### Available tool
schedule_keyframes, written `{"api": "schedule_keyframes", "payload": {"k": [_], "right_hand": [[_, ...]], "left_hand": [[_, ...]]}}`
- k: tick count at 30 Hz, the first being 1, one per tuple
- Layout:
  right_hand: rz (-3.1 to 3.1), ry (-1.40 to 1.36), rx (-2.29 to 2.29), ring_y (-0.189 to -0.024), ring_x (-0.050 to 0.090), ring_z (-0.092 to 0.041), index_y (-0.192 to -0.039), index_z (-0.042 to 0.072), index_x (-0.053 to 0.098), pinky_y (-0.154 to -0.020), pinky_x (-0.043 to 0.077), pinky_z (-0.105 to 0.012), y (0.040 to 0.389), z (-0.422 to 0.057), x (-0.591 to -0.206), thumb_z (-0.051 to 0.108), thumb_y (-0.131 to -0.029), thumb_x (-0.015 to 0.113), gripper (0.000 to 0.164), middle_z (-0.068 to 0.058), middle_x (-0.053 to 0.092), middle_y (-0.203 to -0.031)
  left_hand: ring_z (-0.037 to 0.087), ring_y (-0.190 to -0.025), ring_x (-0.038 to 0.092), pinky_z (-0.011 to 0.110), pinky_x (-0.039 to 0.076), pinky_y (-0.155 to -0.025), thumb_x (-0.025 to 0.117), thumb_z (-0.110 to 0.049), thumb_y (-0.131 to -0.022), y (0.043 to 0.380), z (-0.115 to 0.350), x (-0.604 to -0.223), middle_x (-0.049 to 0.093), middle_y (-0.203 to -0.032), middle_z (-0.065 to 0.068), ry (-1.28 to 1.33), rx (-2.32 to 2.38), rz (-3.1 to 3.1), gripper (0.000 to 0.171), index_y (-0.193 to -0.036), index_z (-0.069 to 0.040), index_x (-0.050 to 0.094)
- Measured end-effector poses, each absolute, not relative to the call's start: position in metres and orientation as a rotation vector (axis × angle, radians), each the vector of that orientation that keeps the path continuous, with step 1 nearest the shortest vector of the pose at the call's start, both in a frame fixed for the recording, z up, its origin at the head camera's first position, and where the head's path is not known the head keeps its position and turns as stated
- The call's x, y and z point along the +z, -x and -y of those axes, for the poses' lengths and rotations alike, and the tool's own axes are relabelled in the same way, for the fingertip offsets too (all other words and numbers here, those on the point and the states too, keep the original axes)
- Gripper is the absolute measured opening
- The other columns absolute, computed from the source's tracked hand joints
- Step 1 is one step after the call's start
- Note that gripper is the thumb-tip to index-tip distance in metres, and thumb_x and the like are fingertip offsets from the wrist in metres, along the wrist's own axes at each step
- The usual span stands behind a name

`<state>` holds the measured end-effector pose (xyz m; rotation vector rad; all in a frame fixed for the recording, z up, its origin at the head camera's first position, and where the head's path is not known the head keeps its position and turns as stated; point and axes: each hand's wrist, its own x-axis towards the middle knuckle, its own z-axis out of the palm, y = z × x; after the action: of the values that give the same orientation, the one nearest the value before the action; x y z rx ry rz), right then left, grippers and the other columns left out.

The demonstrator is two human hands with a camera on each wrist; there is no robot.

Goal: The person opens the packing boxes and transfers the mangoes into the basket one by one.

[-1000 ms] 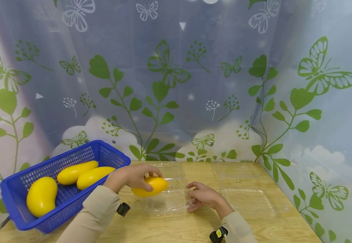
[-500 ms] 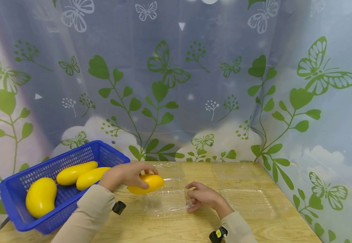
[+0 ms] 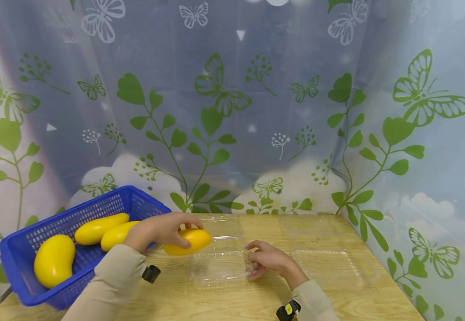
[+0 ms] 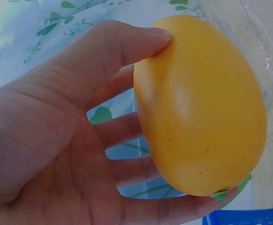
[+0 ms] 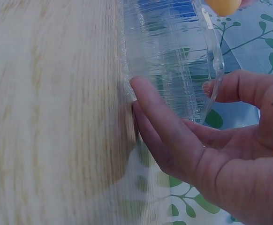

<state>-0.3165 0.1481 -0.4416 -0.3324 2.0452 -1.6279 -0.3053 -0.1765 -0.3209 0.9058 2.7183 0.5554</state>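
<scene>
My left hand [image 3: 162,229] grips a yellow mango [image 3: 192,241] above the table, left of a clear plastic clamshell box [image 3: 220,267]. In the left wrist view the thumb lies on one side of the mango [image 4: 202,108] and the fingers reach round behind it; a small green stem end shows. My right hand [image 3: 270,259] holds the box's right end. The right wrist view has the thumb at the rim of the box [image 5: 174,61] and the other fingers against its outer side. The lid lies folded back, away from me.
A blue perforated basket [image 3: 20,249] stands at the left with three yellow mangoes [image 3: 56,261] in view. A second clear plastic box [image 3: 326,267] lies open at the right of the wooden table [image 3: 264,303]. A patterned curtain [image 3: 240,133] hangs behind.
My left hand has drifted left with the mango, from over the box's left part toward the basket. The right hand and the box have stayed put.
</scene>
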Motion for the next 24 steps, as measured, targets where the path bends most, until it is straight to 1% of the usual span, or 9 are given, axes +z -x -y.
{"api": "schedule_keyframes", "payload": {"k": [7, 13, 17, 24], "right_hand": [[-2.047, 0.327, -1.627, -0.062, 0.045, -0.011, -0.15, -0.011, 0.031, -0.079, 0.065, -0.045, 0.317, -0.149, -0.442, 0.007, -0.097, 0.049, 0.058, -0.001, 0.045, -0.072], [-2.054, 0.32, -1.611, -0.061, 0.044, -0.011, -0.151, -0.01, 0.032, -0.079, 0.065, -0.045, 0.318, -0.149, -0.442, 0.008, -0.099, 0.049, 0.057, -0.001, 0.046, -0.072], [-2.059, 0.327, -1.605, -0.06, 0.044, -0.012, -0.151, -0.009, 0.032, -0.08, 0.065, -0.045, 0.317, -0.149, -0.442, 0.009, -0.099, 0.05, 0.058, -0.001, 0.046, -0.072], [-2.058, 0.321, -1.602, -0.06, 0.043, -0.012, -0.15, -0.009, 0.033, -0.079, 0.065, -0.045, 0.318, -0.149, -0.442, 0.009, -0.1, 0.049, 0.056, -0.002, 0.046, -0.073]], "left_hand": [[0.022, -0.104, 0.061, 0.044, 0.056, -0.09, 0.078, -0.017, -0.091, 0.306, 0.186, -0.321, 0.065, -0.12, 0.01, -0.939, 0.549, -2.726, 0.045, -0.133, -0.018, 0.064], [0.022, -0.103, 0.063, 0.046, 0.056, -0.09, 0.079, -0.018, -0.091, 0.303, 0.192, -0.319, 0.065, -0.123, 0.011, -0.877, 0.546, -2.733, 0.046, -0.135, -0.021, 0.064], [0.023, -0.101, 0.064, 0.046, 0.057, -0.089, 0.079, -0.019, -0.091, 0.301, 0.195, -0.318, 0.065, -0.123, 0.012, -0.849, 0.538, -2.736, 0.048, -0.136, -0.021, 0.064], [0.027, -0.105, 0.065, 0.05, 0.057, -0.092, 0.077, -0.019, -0.092, 0.303, 0.2, -0.317, 0.064, -0.125, 0.013, -0.842, 0.538, -2.729, 0.047, -0.137, -0.023, 0.063]]}}
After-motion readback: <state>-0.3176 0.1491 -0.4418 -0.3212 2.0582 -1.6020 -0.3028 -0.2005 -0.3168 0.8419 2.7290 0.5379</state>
